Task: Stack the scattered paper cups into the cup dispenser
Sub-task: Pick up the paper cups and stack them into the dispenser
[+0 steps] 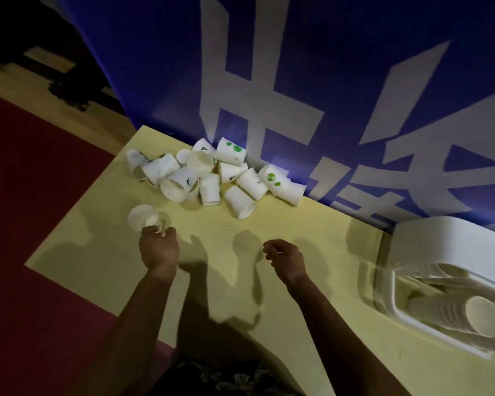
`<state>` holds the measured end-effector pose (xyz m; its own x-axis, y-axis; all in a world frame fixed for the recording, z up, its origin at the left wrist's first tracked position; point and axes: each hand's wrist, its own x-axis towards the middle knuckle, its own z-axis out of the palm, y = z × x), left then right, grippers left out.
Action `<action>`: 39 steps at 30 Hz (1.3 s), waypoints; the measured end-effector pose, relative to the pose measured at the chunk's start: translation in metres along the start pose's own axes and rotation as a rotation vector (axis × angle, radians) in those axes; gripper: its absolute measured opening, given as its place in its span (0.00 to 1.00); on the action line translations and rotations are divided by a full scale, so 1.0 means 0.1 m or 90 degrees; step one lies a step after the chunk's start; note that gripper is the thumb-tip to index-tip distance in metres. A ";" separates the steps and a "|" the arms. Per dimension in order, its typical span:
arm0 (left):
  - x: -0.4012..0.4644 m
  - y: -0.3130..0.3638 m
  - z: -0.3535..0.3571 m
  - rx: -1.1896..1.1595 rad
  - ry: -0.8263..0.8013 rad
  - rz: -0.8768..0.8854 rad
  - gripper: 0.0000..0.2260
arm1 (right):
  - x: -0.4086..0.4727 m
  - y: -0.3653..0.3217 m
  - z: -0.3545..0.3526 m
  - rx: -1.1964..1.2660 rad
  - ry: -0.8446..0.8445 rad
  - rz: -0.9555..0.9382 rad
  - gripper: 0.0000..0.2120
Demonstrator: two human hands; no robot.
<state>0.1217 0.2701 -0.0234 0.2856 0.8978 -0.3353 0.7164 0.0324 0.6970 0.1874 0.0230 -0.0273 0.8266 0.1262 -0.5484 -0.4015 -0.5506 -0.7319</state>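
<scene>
Several white paper cups [212, 175], some with green marks, lie heaped at the back of the yellow table [297, 281] against the blue banner. My left hand [158, 247] grips one paper cup [143, 220] by its lower part, mouth turned toward me, in front of the heap. Hovering over the table's middle, my right hand [285, 257] has loosely curled fingers and holds nothing. The white cup dispenser [440, 252] lies at the right edge with stacked cups [475, 315] in its clear compartment.
A blue banner [326, 81] with large white characters stands behind the table. Red floor [40, 210] lies to the left beyond the table's edge. Bare table surface stretches between my hands and the dispenser.
</scene>
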 end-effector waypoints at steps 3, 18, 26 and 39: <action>0.34 -0.10 -0.15 0.136 0.033 0.105 0.16 | 0.22 -0.20 0.32 0.058 0.005 0.051 0.07; 0.86 -0.06 -0.01 0.289 -0.102 0.257 0.11 | 1.05 -0.68 0.87 0.242 0.074 0.241 0.05; 0.44 0.03 -0.04 0.225 -0.196 0.401 0.04 | 0.72 -0.58 0.61 0.197 0.111 0.133 0.07; -1.24 0.54 0.44 0.109 -0.368 0.649 0.04 | -0.58 0.10 -0.76 -0.135 0.345 -0.242 0.04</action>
<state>0.1530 0.1410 0.0285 0.9882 0.1416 0.0584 0.0547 -0.6822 0.7291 0.1654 -0.0526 0.0281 0.9972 -0.0567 0.0497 -0.0048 -0.7057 -0.7085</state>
